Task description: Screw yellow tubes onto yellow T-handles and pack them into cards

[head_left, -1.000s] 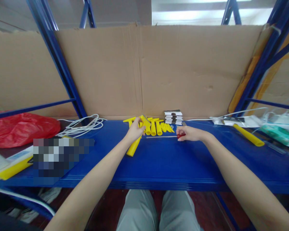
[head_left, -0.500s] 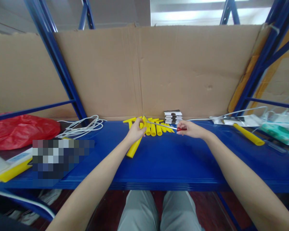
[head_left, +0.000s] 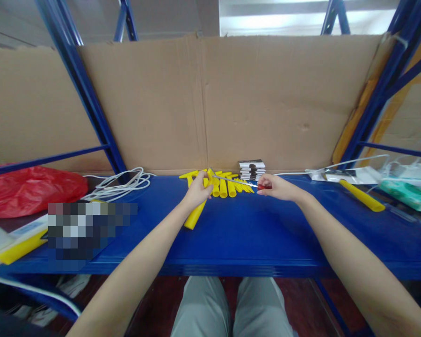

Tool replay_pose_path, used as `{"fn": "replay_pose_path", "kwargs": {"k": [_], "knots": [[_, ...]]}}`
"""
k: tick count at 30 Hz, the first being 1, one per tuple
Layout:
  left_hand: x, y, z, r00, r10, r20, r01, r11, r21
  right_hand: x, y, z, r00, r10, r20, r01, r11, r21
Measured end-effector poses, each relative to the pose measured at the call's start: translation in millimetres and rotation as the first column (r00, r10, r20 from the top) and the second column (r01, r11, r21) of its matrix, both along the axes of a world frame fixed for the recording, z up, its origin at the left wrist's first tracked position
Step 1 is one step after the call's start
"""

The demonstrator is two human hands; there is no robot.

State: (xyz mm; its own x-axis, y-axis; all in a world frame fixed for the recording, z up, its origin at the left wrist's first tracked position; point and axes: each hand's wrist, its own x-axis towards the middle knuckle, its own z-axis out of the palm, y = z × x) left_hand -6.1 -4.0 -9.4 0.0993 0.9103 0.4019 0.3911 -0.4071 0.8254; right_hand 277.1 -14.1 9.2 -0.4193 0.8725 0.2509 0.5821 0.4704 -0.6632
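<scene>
My left hand (head_left: 197, 191) is closed around a yellow T-shaped tool with a round tubular handle (head_left: 195, 217), which slants toward the front of the table. My right hand (head_left: 279, 188) grips the red handle of a screwdriver (head_left: 239, 181). Its long metal shaft points left, and the tip meets the head of the yellow tool beside my left fingers; the exact contact is too small to see. Several more yellow T-shaped tools (head_left: 223, 190) lie in a row just behind and between my hands. A stack of small black-and-white packets (head_left: 252, 170) stands behind the screwdriver.
The blue table (head_left: 245, 234) backs onto a cardboard panel (head_left: 266, 103). On the left lie a coiled white cable (head_left: 136, 180), a red plastic bag (head_left: 35, 192) and a blurred-out object (head_left: 84, 234). At right are a yellow tube (head_left: 363, 195) and a green-and-white packet (head_left: 407, 193).
</scene>
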Motion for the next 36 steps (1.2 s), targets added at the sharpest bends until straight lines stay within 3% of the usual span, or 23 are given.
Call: {"fn": "replay_pose_path", "kwargs": {"k": [9, 19, 23, 36], "knots": [[1, -8, 6.1, 0.995, 0.072, -0.064, -0.075, 0.996, -0.043, -9, -6, 3, 0.996, -0.034, 0.079, 0.027, 0.995, 0.092], [-3, -7, 7.0, 0.976, 0.119, -0.184, -0.108, 0.992, 0.066, -12, -10, 8, 0.964, -0.141, 0.223, 0.070, 0.952, 0.299], [-5, -7, 6.2, 0.973, 0.109, -0.204, -0.092, 0.992, 0.090, -13, -18, 14, 0.934, -0.157, 0.321, 0.050, 0.946, 0.319], [-6, -3, 3.5, 0.948, 0.117, -0.297, -0.070, 0.984, 0.166, -12, -18, 9, 0.908, -0.265, 0.324, 0.094, 0.884, 0.459]]}}
